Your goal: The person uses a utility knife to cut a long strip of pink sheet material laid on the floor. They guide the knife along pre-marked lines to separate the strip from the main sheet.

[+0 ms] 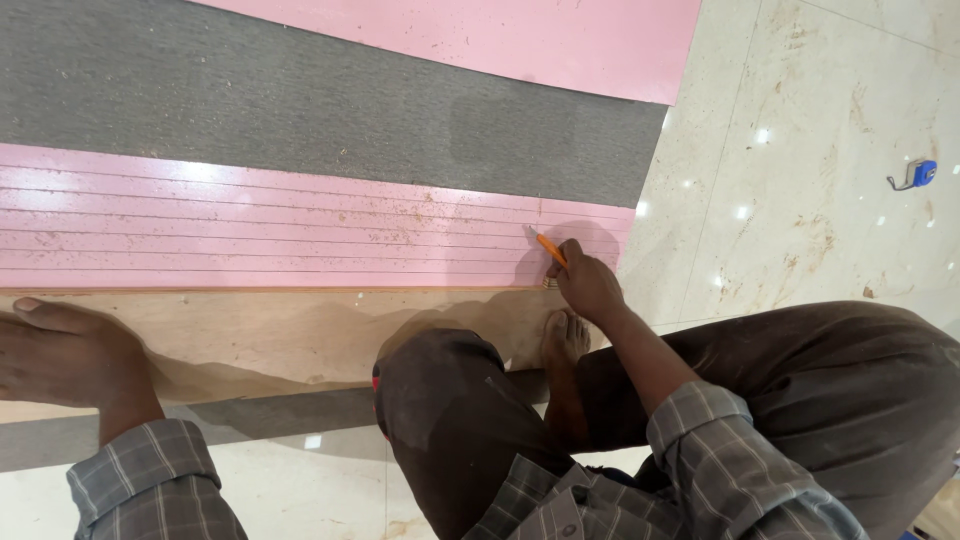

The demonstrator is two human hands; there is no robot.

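Note:
My right hand [587, 283] grips an orange pencil [548, 246], its tip on the pink laminate sheet [250, 225] near the sheet's right end. The pink sheet carries several long ruled lines running left to right. My left hand [62, 352] lies flat, palm down, on the bare plywood board [270, 335] just below the pink sheet, at the far left. My bare foot [564, 338] rests on the plywood under my right hand.
A grey carpet strip [300, 100] lies beyond the pink sheet, with another pink sheet [500, 35] further back. A blue tape measure [918, 174] sits on the polished marble floor [800, 200] at the right. My knees fill the lower middle and right.

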